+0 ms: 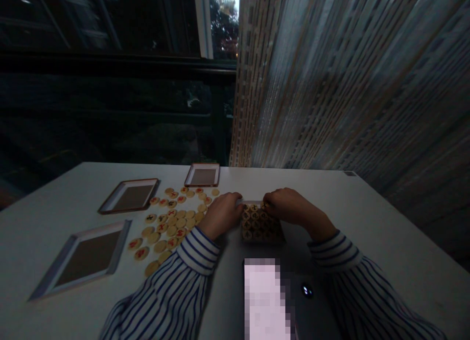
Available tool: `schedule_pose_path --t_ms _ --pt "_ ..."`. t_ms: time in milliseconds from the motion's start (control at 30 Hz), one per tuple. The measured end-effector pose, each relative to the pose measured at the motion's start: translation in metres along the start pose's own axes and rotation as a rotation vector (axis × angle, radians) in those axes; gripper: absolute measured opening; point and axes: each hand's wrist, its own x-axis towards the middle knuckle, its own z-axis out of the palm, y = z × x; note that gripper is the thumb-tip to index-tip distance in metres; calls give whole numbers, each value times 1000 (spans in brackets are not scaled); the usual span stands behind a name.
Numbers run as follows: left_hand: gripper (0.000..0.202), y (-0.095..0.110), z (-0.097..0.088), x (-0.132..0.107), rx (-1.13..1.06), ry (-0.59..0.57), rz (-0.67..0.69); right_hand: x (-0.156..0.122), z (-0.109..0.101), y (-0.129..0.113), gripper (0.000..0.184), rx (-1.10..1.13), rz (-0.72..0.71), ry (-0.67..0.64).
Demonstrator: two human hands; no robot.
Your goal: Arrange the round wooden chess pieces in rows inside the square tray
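A small open box (263, 241) stands in front of me, with rows of round wooden xiangqi pieces (256, 226) in it, marked with dark characters. My left hand (224, 214) is closed on the box's left side near its far corner. At the far right corner my right hand (288, 206) has its fingers pinched together on a piece (265, 205) at the end of the far row. To the left of my left hand, many loose pieces (171, 227) lie spread over the white table (370, 261), some with red or black characters showing, others blank.
Three shallow rectangular trays or lids lie to the left: one at the back (203, 185), one mid-left (106, 210), one nearer (119, 252). A phone with a lit, blurred screen (264, 301) is close to me, beside a small glowing display (307, 291). A curtain (312, 85) hangs behind.
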Motion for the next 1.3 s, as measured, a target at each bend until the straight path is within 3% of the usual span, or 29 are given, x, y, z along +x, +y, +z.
schedule_pose_path --t_ms 1300 --pt "31 0 1 0 34 -82 16 -1 -1 -10 28 -48 -11 -15"
